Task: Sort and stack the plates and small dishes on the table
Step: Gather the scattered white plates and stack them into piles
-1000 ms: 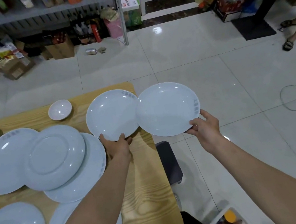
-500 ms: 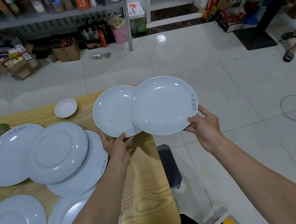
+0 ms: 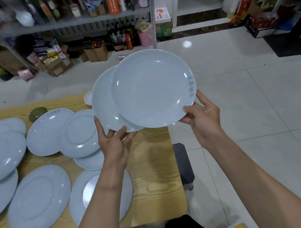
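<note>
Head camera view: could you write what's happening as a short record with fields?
Left hand: grips lower pale blue round ceramic plate by near rim
Right hand: grips upper pale blue round ceramic plate by near rim
Overlap: upper plate covers most of lower one
Light wooden table: more pale blue plates, some upside down; one dark green dish

Shelf (image 3: 72, 23) w/ bottles (image 3: 51, 9); cardboard boxes (image 3: 96, 53) below; black stool (image 3: 182, 160), dark mat (image 3: 288, 44).
</note>
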`<control>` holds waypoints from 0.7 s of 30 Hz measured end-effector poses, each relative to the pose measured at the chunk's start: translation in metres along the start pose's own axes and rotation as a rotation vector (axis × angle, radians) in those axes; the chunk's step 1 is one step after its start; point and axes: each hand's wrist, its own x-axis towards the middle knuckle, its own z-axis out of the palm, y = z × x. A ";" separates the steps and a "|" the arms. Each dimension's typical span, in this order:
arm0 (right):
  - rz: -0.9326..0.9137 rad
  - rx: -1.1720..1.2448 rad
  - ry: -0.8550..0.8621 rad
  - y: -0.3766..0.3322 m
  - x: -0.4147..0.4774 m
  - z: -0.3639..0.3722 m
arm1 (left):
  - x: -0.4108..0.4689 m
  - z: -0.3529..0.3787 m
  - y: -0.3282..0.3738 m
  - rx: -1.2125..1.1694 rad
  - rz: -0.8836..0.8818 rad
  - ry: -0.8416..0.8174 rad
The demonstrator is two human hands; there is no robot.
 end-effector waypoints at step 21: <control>0.084 0.021 -0.268 0.136 -0.205 0.225 | -0.110 -0.297 0.132 -0.177 0.147 0.143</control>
